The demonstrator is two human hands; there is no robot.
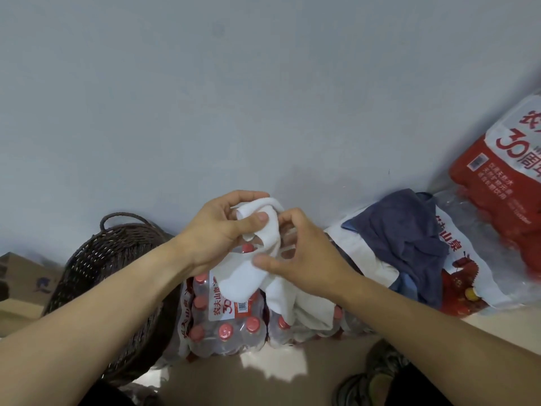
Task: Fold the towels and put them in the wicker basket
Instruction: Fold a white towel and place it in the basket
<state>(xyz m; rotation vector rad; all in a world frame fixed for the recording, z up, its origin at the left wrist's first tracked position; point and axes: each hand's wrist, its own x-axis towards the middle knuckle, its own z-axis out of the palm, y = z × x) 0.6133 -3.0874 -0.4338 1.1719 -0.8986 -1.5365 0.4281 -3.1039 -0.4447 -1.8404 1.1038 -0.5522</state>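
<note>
We grip the white towel (265, 260) in our left hand (218, 232) and right hand (304, 259), above the bottle packs (225, 326), with the wicker basket (111, 271) just left against the wall.

The shrink-wrapped pack of red-capped water bottles (225, 326) on the floor carries a white label reading "农夫山泉" above a partly hidden red "30" and a barcode. The red-and-white pack (500, 177) at the right edge shows "30周", cut off, with small illegible lines. The wrapper (456, 259) beneath reads "山泉".
</note>
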